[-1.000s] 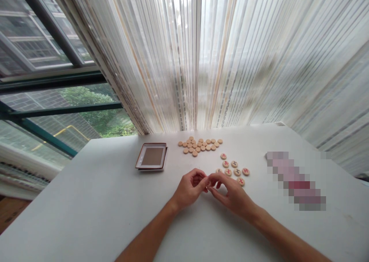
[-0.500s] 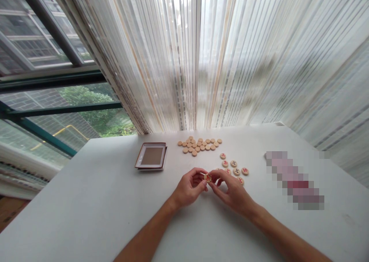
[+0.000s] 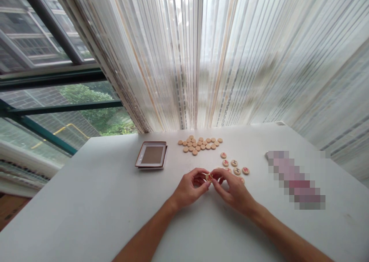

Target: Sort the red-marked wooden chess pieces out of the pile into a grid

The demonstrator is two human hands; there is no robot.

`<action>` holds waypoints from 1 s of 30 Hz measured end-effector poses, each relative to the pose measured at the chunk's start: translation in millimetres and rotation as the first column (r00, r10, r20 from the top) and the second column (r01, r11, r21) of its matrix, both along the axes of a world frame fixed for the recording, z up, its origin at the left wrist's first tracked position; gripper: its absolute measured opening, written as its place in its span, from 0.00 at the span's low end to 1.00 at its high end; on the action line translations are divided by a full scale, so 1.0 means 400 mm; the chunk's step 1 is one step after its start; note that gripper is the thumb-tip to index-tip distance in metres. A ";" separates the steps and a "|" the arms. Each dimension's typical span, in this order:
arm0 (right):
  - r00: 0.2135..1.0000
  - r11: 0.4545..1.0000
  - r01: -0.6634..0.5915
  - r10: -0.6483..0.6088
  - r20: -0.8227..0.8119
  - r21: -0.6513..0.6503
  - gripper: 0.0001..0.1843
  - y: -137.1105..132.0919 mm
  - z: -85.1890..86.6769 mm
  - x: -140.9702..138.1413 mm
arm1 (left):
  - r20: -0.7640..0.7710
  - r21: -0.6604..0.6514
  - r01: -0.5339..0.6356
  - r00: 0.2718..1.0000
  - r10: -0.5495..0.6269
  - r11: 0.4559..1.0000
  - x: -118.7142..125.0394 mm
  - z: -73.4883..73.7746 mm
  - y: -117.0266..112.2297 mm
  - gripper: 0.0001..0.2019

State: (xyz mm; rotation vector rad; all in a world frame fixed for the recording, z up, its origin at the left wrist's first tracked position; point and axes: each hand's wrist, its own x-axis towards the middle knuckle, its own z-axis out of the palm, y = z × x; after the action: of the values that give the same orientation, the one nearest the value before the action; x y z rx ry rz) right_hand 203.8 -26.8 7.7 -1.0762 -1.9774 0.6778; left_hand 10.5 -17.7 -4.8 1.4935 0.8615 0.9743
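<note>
My left hand (image 3: 189,189) and my right hand (image 3: 232,189) meet above the white table (image 3: 86,200), fingertips pinched together on one round wooden chess piece (image 3: 209,177) with a red character facing me. Just behind my right hand lie several face-up pieces (image 3: 236,171) with red or black marks. Farther back sits a cluster of blank-sided pieces (image 3: 200,145).
A shallow square box lid with a brown rim (image 3: 151,155) lies left of the cluster. A blurred pinkish object (image 3: 296,181) lies at the right. Striped sheer curtains (image 3: 219,58) hang behind the table, with a window (image 3: 49,81) at the left.
The piece between my fingertips has turned so its red-marked face now shows. Both hands have shifted slightly away from me.
</note>
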 end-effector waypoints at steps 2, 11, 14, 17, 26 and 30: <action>1.000 1.000 0.005 -0.005 0.007 0.001 0.07 0.000 0.004 0.000 | -0.031 0.018 -0.013 0.999 0.014 1.000 0.001 0.003 -0.002 0.17; 0.998 0.998 0.048 -0.047 0.039 -0.039 0.05 -0.001 0.014 0.002 | -0.098 0.055 0.010 0.995 -0.005 0.998 0.003 0.007 -0.010 0.16; 0.997 0.996 0.066 -0.065 0.032 -0.059 0.08 -0.001 0.013 0.003 | -0.115 0.071 0.016 0.993 -0.007 0.997 0.003 0.004 -0.011 0.16; 0.997 0.995 0.070 -0.069 0.026 -0.071 0.09 -0.002 0.014 0.001 | -0.125 0.075 0.010 0.992 -0.001 0.997 0.003 0.005 -0.011 0.15; 0.999 0.999 -0.024 0.023 -0.022 -0.039 0.09 0.006 0.021 0.007 | -0.109 0.063 -0.001 0.994 0.008 0.998 0.002 0.007 -0.010 0.16; 0.998 0.998 -0.057 0.057 -0.020 -0.020 0.08 0.011 0.019 0.010 | -0.087 0.050 -0.012 0.996 0.017 0.999 0.002 0.005 -0.008 0.16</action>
State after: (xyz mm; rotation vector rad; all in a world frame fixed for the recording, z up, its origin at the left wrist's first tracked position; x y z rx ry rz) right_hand 208.0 -22.6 15.5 -1.0250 -1.9950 0.7375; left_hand 11.4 -20.8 -2.9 1.5831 0.9176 0.9528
